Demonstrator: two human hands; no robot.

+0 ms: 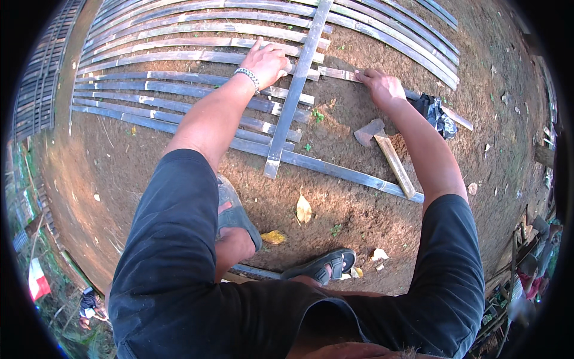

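Long split-bamboo slats (149, 57) lie side by side on the ground, with a bamboo crosspiece (299, 84) laid over them. My left hand (263, 63), with a chain bracelet at its wrist, is closed over a slat just left of the crosspiece; its fingers are partly hidden. My right hand (384, 88) pinches the end of a bamboo slat (338, 73) that sticks out to the right of the crosspiece. Below my right hand lies a hatchet, its metal head (369, 131) on the soil and its wooden handle (394, 166) reaching over the nearest slat's end.
A crumpled black plastic bag (441, 119) lies beside my right forearm. More slats (406, 42) spread at the far right. Dry leaves (304, 208) and my sandalled feet (326, 266) are on the soil near me. Dark bamboo panelling (42, 78) stands at the far left.
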